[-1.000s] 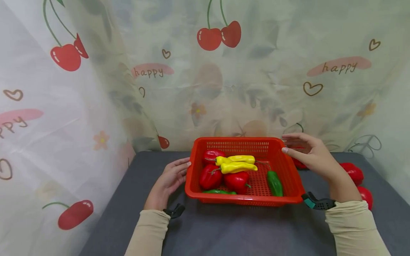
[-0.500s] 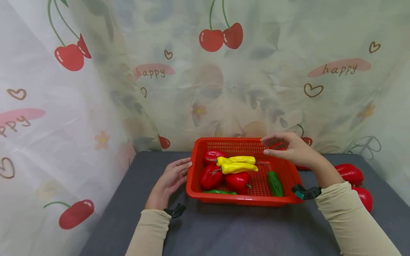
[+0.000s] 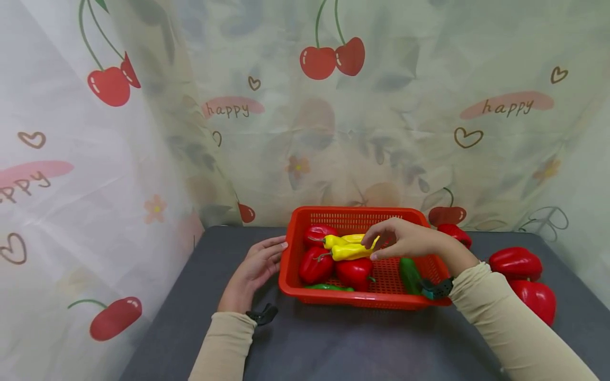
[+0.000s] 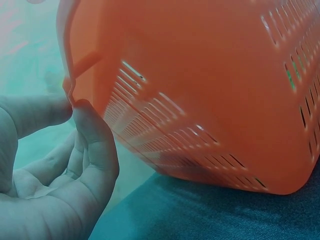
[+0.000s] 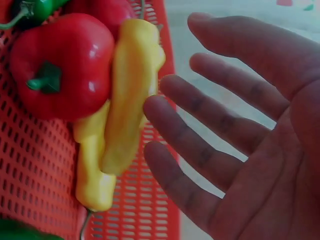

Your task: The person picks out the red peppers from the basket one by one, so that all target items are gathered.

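My left hand (image 3: 252, 267) pinches the left rim of a red plastic basket (image 3: 362, 298); the left wrist view shows thumb and index finger (image 4: 102, 145) meeting at that rim. Inside lie two long yellow peppers (image 3: 348, 252), one across the other, over several red bell peppers (image 3: 316, 265). A green pepper (image 3: 409, 272) lies on the right of the basket floor, and another green one (image 3: 329, 287) lies by the front wall. Over the basket, my right hand (image 3: 407, 239) holds nothing, its fingers spread beside the yellow peppers, fingertips close to the upper one (image 5: 132, 90).
Outside the basket, two red bell peppers (image 3: 516, 263) lie on the grey tabletop (image 3: 333, 344) at the right. Another red pepper (image 3: 455, 233) sits behind my right wrist. A printed curtain (image 3: 371, 132) hangs behind and at the left.
My right hand has moved left and down, from the basket's right rim to over the yellow peppers. The left hand has stayed on the left rim.
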Demonstrator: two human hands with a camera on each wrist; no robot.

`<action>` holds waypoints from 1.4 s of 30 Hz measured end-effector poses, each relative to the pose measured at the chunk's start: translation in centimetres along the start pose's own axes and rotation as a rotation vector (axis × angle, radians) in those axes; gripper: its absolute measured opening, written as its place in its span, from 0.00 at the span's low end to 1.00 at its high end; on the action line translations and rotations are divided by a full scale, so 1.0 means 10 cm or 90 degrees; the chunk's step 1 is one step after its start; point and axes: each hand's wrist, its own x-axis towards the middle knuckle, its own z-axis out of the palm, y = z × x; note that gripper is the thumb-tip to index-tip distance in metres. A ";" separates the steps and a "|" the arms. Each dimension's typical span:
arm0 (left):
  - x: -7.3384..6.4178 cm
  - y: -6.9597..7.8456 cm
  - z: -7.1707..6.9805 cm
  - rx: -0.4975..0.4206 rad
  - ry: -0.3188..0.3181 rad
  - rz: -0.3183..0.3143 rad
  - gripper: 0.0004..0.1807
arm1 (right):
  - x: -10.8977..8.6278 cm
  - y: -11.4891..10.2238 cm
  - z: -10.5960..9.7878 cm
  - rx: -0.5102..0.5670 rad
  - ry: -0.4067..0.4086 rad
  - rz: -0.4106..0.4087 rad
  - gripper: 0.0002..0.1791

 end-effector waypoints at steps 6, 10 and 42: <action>0.00 0.00 0.01 -0.009 -0.003 0.002 0.23 | 0.11 0.04 0.12 -0.016 -0.046 0.015 0.21; 0.00 0.00 0.01 -0.006 -0.007 0.003 0.24 | 0.16 0.04 0.15 -0.027 -0.053 0.023 0.22; 0.01 -0.02 -0.01 0.002 -0.004 0.004 0.24 | 0.32 0.03 0.22 -0.097 -0.020 0.148 0.23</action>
